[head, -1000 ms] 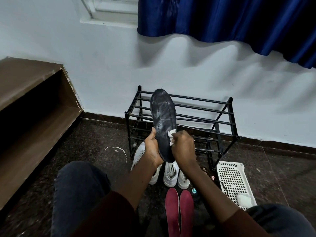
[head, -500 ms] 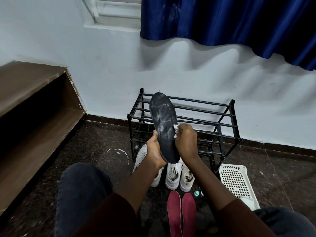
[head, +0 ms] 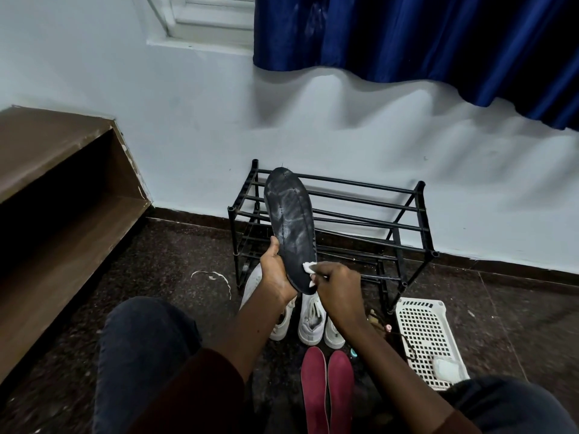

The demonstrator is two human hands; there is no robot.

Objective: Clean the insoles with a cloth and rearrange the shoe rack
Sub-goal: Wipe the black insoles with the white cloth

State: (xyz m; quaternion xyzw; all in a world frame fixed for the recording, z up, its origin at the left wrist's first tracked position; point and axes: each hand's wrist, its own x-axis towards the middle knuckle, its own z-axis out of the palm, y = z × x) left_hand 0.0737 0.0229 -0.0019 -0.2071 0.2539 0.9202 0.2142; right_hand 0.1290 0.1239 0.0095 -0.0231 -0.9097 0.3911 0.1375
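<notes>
One thin black insole [head: 291, 220], likely light and floppy, is best held low: left hand [head: 275, 274] grips its lower end, right hand [head: 340, 286] pinches a white cloth [head: 308, 267]

Seated, both arms forward. The left hand [head: 277, 274] is raised at centre with the thumb up along the left edge of the insole [head: 289, 227], gripping its lower end; the fingers are hidden behind it. The right hand [head: 340, 291] is just beside it, back to camera, fingers bent, pinching a white cloth [head: 308, 267] against the insole's lower right edge. The forearms [head: 244, 333] are bare and angle inward. Dark red sleeves [head: 194, 389] sit near the elbows. The knees [head: 141, 339] are spread.
</notes>
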